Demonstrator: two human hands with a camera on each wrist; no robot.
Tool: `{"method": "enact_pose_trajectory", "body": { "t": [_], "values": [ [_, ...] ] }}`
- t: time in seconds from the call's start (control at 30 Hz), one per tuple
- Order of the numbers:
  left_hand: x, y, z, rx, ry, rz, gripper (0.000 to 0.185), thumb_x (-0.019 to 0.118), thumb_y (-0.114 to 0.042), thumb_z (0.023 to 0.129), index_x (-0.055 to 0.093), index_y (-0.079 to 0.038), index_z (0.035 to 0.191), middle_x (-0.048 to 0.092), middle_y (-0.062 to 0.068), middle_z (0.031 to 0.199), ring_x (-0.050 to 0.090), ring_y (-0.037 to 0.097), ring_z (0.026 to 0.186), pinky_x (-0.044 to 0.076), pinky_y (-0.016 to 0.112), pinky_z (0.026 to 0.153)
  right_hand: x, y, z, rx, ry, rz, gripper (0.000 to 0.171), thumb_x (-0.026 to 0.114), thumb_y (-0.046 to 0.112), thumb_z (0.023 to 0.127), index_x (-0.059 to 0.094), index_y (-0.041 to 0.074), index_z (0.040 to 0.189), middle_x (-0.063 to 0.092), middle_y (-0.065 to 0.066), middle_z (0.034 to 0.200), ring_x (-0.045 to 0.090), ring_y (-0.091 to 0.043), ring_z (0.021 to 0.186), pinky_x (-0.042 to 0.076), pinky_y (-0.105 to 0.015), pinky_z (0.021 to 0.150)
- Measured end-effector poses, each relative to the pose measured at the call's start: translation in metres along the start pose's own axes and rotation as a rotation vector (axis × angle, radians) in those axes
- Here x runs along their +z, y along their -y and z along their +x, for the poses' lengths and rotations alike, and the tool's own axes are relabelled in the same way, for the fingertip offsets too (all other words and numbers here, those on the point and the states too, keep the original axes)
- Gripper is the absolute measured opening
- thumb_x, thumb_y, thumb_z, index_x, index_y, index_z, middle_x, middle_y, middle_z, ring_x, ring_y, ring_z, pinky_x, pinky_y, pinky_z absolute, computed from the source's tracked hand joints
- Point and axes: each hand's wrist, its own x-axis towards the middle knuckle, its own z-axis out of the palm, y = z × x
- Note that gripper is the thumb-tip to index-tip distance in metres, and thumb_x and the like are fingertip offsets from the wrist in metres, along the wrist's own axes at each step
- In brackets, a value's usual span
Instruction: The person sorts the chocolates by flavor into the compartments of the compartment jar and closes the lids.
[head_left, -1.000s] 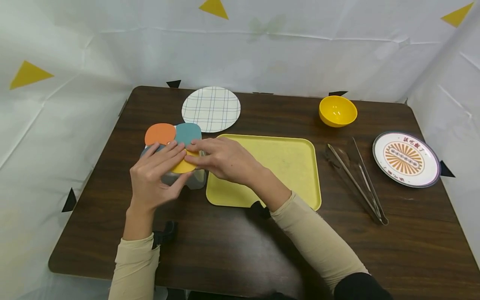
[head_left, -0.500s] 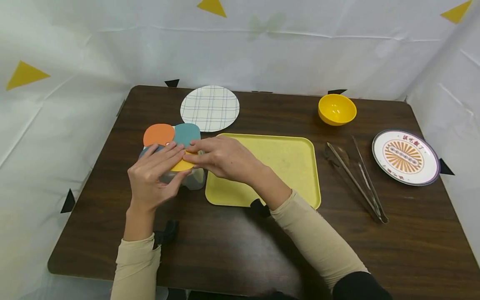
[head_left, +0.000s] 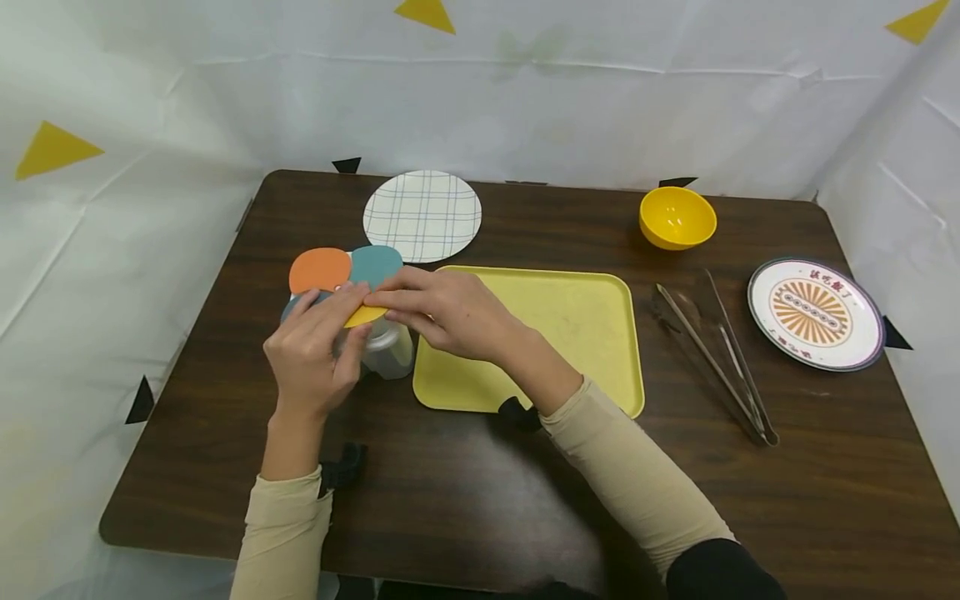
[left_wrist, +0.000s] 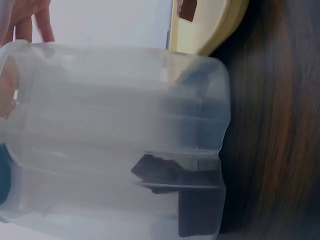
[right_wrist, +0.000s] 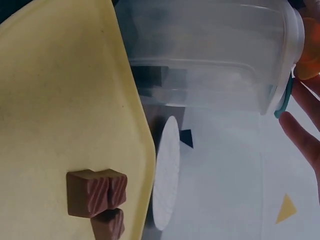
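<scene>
Tabletop: yellow lid flap (head_left: 365, 316) now lifted

Container (head_left: 378, 346) sits at the left of the bench (head_left: 480, 500), its flap lid (head_left: 345, 275) on top. Left hand (head_left: 311, 354) is on its near-left side, right hand (head_left: 450, 312) reaches over from the right; both meet at the lid. Tray (head_left: 570, 325) lies just right of the container. Checked plate (head_left: 422, 215) behind both. Bowl (head_left: 677, 218) back right. Tongs (head_left: 716, 354) right of the tray, patterned plate (head_left: 815, 315) further right.
</scene>
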Motion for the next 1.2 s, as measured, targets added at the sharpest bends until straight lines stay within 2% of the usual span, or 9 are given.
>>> {"method": "enact_pose_trajectory", "body": {
  "t": [0.13, 0.4, 0.53, 0.7, 0.9, 1.07, 1.2],
  "values": [
    [0.003, -0.004, 0.0, -0.023, -0.021, 0.03, 0.048, 0.045, -0.04, 0.101, 0.073, -0.005, 0.116, 0.073, 0.01, 0.106, 0.072, 0.03, 0.089, 0.052, 0.055, 0.086, 0.0, -0.002, -0.001, 0.031, -0.008, 0.014, 0.032, 0.055, 0.014, 0.1, 0.066, 0.017, 0.13, 0.063, 0.003, 0.122, 0.051, -0.007, 0.073, 0.042, -0.021, 0.066],
    [0.005, -0.006, 0.001, -0.076, -0.075, 0.014, 0.047, 0.041, -0.036, 0.101, 0.075, -0.005, 0.11, 0.074, 0.009, 0.1, 0.071, 0.031, 0.079, 0.053, 0.054, 0.081, 0.0, -0.002, -0.005, 0.102, 0.008, 0.013, 0.046, 0.046, 0.002, 0.097, 0.055, 0.015, 0.141, 0.058, -0.001, 0.133, 0.045, -0.01, 0.066, 0.037, -0.023, 0.059],
    [0.006, -0.007, 0.001, -0.093, -0.096, 0.017, 0.047, 0.041, -0.037, 0.102, 0.076, -0.005, 0.107, 0.075, 0.009, 0.097, 0.07, 0.031, 0.075, 0.054, 0.053, 0.081, 0.002, -0.001, -0.009, 0.112, 0.004, 0.021, 0.048, 0.045, 0.002, 0.097, 0.051, 0.013, 0.144, 0.056, -0.004, 0.136, 0.042, -0.011, 0.062, 0.036, -0.024, 0.057],
    [0.007, -0.006, 0.002, -0.102, -0.092, 0.009, 0.047, 0.041, -0.037, 0.101, 0.076, -0.007, 0.107, 0.075, 0.009, 0.097, 0.069, 0.031, 0.072, 0.054, 0.053, 0.08, 0.001, 0.001, -0.011, 0.116, -0.001, 0.016, 0.048, 0.048, 0.005, 0.098, 0.048, 0.012, 0.146, 0.054, -0.004, 0.139, 0.041, -0.011, 0.062, 0.037, -0.024, 0.059],
    [0.006, -0.006, 0.002, -0.109, -0.083, 0.005, 0.047, 0.041, -0.037, 0.101, 0.076, -0.007, 0.107, 0.075, 0.009, 0.098, 0.069, 0.03, 0.073, 0.054, 0.053, 0.081, 0.001, 0.003, -0.015, 0.123, -0.016, 0.001, 0.048, 0.05, 0.009, 0.099, 0.047, 0.013, 0.147, 0.054, -0.003, 0.14, 0.047, -0.011, 0.072, 0.039, -0.023, 0.063],
    [0.006, -0.006, 0.002, -0.118, -0.078, 0.006, 0.046, 0.042, -0.036, 0.101, 0.076, -0.006, 0.108, 0.074, 0.009, 0.098, 0.07, 0.03, 0.074, 0.053, 0.053, 0.083, -0.001, 0.003, -0.022, 0.151, -0.007, -0.01, 0.049, 0.05, 0.007, 0.099, 0.047, 0.014, 0.147, 0.055, -0.002, 0.14, 0.056, -0.012, 0.092, 0.044, -0.024, 0.071],
    [0.006, -0.006, 0.002, -0.123, -0.078, 0.005, 0.046, 0.042, -0.036, 0.101, 0.076, -0.007, 0.108, 0.075, 0.008, 0.098, 0.069, 0.03, 0.074, 0.053, 0.053, 0.083, -0.004, 0.001, -0.031, 0.181, 0.01, -0.014, 0.049, 0.052, 0.007, 0.098, 0.049, 0.015, 0.146, 0.054, 0.0, 0.141, 0.058, -0.012, 0.097, 0.045, -0.024, 0.069]
  ]
}}
